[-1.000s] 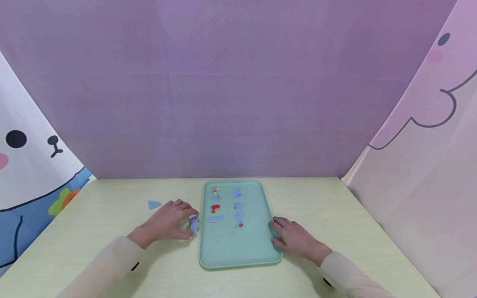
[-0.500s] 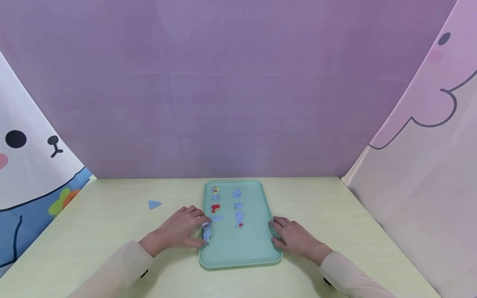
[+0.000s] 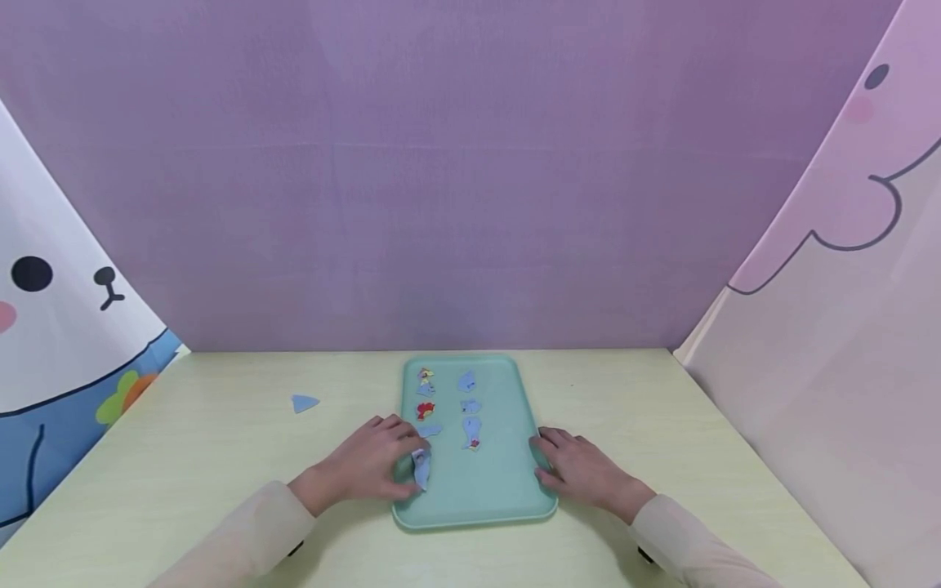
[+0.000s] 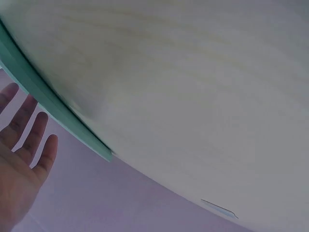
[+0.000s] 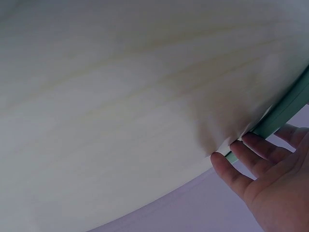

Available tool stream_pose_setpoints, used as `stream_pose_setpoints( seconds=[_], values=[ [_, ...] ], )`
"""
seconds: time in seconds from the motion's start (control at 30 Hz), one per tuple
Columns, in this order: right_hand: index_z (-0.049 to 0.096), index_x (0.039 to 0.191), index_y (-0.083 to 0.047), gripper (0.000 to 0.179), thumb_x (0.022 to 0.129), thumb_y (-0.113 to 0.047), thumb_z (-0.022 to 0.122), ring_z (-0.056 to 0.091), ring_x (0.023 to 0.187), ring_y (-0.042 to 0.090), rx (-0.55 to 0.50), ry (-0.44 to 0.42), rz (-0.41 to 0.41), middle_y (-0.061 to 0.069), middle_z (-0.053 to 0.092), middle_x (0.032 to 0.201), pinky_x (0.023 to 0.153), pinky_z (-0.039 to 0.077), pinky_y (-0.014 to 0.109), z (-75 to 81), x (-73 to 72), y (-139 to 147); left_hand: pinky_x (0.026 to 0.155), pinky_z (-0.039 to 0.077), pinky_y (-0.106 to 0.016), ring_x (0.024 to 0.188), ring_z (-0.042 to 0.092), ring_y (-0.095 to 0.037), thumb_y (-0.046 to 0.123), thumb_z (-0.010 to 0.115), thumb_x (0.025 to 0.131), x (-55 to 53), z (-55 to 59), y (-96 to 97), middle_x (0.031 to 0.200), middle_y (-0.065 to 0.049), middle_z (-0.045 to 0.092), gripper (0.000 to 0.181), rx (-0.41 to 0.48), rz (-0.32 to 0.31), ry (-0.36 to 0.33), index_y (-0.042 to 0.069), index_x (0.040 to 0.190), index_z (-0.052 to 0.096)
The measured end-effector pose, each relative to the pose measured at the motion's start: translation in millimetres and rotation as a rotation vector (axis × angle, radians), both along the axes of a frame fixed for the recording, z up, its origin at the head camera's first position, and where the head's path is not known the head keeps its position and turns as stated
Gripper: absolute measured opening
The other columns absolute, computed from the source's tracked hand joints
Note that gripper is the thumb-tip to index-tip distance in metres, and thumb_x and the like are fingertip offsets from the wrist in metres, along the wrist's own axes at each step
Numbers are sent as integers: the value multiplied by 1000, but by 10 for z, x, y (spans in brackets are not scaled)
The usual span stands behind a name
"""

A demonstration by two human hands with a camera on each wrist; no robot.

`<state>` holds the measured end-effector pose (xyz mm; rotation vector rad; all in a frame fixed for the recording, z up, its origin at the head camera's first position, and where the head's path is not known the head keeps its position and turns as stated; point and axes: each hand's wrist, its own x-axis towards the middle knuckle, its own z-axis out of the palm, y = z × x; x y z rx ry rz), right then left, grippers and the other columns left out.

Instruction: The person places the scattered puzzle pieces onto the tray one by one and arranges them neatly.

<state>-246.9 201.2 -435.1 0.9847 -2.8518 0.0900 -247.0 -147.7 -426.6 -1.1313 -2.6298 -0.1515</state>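
Note:
My left hand [image 3: 366,461] pinches a blue puzzle piece [image 3: 421,468] by its edges, thumb at the near end and fingertips at the far end. It hovers low over the left part of the green tray [image 3: 485,498]. In the left wrist view the left hand [image 4: 24,150] shows with spread fingers beside the tray's rim, and the piece is hidden there. My right hand [image 3: 581,469] rests against the tray's right rim with relaxed fingers. The right wrist view has those fingertips [image 5: 222,164] right at the rim.
Two columns of picture pieces lie on the tray, among them a red one [image 3: 425,410], a yellow-and-blue one [image 3: 426,382] and a long blue one [image 3: 471,432]. A blue triangular piece [image 3: 305,403] lies on the table left of the tray. A purple panel [image 3: 470,180] stands behind.
My left hand has carried the blue puzzle piece rightward and nearer, from beside the tray's left rim to over the tray. My right hand has stayed at the right rim.

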Motion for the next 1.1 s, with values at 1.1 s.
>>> stream_pose_setpoints(
  seconds=[1.1],
  values=[
    [50, 126, -4, 46, 90, -33, 51, 49, 118, 31, -5, -10, -7, 15, 50, 128, 86, 46, 48, 18, 23, -12, 83, 45, -40, 102, 52, -16, 59, 62, 72, 44, -10, 6, 110, 4, 61, 55, -26, 24, -13, 22, 113, 61]
  ],
)
